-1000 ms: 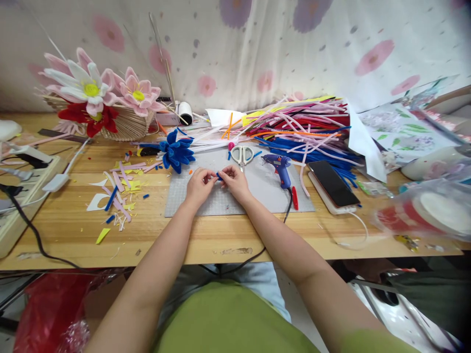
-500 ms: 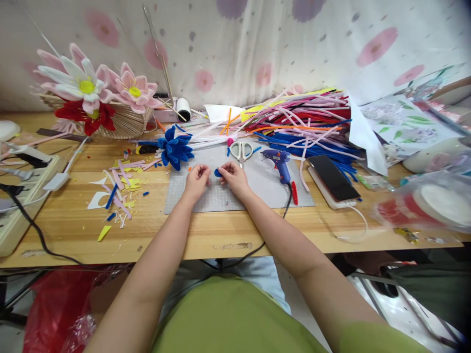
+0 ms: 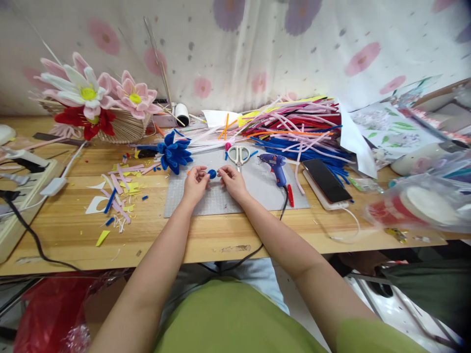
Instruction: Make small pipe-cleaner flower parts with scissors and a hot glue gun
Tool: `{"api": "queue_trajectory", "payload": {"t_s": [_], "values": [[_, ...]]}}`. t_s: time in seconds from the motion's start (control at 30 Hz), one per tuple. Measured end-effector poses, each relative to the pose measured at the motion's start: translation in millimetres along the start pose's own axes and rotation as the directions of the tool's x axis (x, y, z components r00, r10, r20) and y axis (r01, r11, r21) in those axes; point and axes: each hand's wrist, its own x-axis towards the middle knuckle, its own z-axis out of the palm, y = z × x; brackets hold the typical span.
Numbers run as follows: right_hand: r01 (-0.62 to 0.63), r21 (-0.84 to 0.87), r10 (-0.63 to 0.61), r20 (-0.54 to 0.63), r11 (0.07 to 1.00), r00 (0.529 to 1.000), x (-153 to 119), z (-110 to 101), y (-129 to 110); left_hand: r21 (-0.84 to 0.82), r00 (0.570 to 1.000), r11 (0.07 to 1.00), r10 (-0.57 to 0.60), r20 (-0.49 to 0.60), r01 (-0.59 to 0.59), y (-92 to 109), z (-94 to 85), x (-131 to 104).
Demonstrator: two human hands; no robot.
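A small blue coiled piece of fuzzy pipe cleaner (image 3: 212,174) is pinched between the thumb and fingertips of my left hand (image 3: 196,185), above the grey cutting mat (image 3: 209,208). Just to its right, my right hand (image 3: 232,182) has its fingers curled together, a small gap from the coil; whether anything thin is between them I cannot make out. Behind my left hand lies a blue pipe-cleaner flower (image 3: 174,153). White-handled scissors (image 3: 239,156) rest on the mat beyond my right hand, and a blue glue gun (image 3: 276,169) lies to their right.
Pipe cleaners (image 3: 290,122) in many colours are heaped at the back. Yellow, pink and blue scraps (image 3: 119,189) litter the left side. A phone (image 3: 327,180), a bagged cup (image 3: 412,203) and a power strip (image 3: 22,211) flank the work area. A finished bouquet (image 3: 91,98) stands back left.
The blue coil has passed from my right fingertips to my left ones. My right hand has drawn slightly away from it. The whole view has shifted a little.
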Motion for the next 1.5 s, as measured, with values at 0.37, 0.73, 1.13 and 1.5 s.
{"api": "queue_trajectory", "payload": {"t_s": [0.37, 0.73, 1.13, 1.5], "values": [[0.255, -0.344, -0.295, -0.069, 0.904, 0.953, -8, -119, -130, 0.45, 0.934, 0.864, 0.324, -0.15, -0.227, 2, -4.9, 7], [-0.275, 0.248, 0.365, -0.744, 0.929, 0.56, 50, -304, -66, 0.291, 0.927, 0.943, 0.248, -0.28, -0.164, 2, -7.6, 5], [0.055, 0.322, 0.221, -0.754, 0.945, 0.619, 67, -309, -69, 0.272, 0.924, 0.937, 0.287, -0.251, -0.217, 2, -4.3, 0], [0.489, 0.844, 0.148, -0.467, -0.222, 0.872, 44, -256, -134, 0.179, 0.938, 0.973, 0.196, -0.286, -0.149, 5, -8.5, -4]]}}
